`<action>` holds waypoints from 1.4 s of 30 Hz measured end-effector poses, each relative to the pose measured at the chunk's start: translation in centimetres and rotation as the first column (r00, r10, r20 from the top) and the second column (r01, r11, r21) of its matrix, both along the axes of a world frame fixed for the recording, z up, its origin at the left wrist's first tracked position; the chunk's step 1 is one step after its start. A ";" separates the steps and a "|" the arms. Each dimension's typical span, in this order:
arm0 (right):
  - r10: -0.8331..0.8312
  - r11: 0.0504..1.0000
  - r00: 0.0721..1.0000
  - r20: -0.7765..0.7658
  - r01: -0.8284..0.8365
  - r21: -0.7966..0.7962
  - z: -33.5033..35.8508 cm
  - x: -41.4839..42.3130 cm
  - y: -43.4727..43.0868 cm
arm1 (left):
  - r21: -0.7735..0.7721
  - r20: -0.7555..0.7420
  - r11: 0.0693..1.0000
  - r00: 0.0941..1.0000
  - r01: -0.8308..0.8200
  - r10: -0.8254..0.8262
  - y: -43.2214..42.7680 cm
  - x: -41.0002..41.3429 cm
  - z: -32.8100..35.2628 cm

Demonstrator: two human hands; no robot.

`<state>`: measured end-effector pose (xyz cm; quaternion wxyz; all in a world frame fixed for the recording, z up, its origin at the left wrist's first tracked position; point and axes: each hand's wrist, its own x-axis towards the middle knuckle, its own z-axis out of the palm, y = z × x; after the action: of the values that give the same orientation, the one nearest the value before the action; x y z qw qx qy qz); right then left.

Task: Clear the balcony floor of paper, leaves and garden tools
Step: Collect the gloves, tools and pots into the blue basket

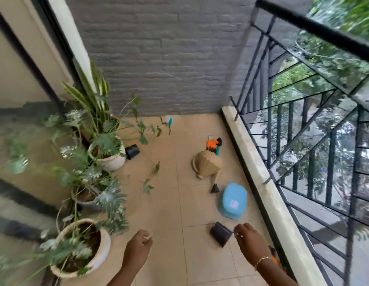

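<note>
Both hands [138, 243] [248, 237] curl loosely, grasp unclear; watering can [208, 164] lies spout toward them.

a home balcony: tiled floor [158, 203], black metal railing [303, 120], potted plants [101, 153] along a grey brick wall [169, 58].

Floor tiles [169, 203] look smooth, matt; the blue tub [233, 201] seems plastic.

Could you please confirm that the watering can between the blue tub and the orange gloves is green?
Not quite: the head view shows the watering can between the blue tub and the orange gloves is beige, not green.
</note>
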<state>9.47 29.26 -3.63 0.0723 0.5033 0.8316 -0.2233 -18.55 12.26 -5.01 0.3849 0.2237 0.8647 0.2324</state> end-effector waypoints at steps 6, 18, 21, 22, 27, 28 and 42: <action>-0.081 0.996 0.997 0.006 0.081 0.029 -1.0 -1.0 4.6 | 0.020 -0.008 1.000 1.000 -0.012 0.012 7.9 -3.8 -1.7; -0.210 0.978 0.978 0.005 0.210 -0.001 -1.1 -14.4 22.5 | -0.054 -0.099 0.972 0.967 0.229 -0.233 26.9 -21.1 -0.1; -0.265 0.964 0.963 -0.045 0.265 -0.004 -0.8 -18.4 25.8 | -0.120 -0.189 0.935 0.917 0.334 -0.352 32.2 -24.8 0.6; -0.288 0.958 0.956 -0.058 0.288 -0.004 -0.7 -19.5 26.6 | -0.131 -0.210 0.923 0.900 0.363 -0.383 34.0 -25.5 0.7; -0.304 0.952 0.948 -0.097 0.298 -0.075 -2.1 -21.6 30.6 | -0.144 -0.248 0.844 0.807 0.517 -0.536 43.7 -25.1 0.6; -0.299 0.953 0.950 -0.087 0.293 -0.077 -2.4 -21.5 31.7 | -0.149 -0.244 0.818 0.781 0.556 -0.576 45.6 -24.6 0.4; -0.275 0.958 0.960 0.060 0.279 -0.066 -3.9 -17.8 48.4 | -0.350 -0.225 0.346 0.280 0.871 -0.933 65.7 -19.9 -1.7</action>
<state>-8.29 77.70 -7.53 0.0798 0.6172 0.7421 -0.2491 -38.41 77.92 -6.74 0.2851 0.6833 0.6562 -0.1458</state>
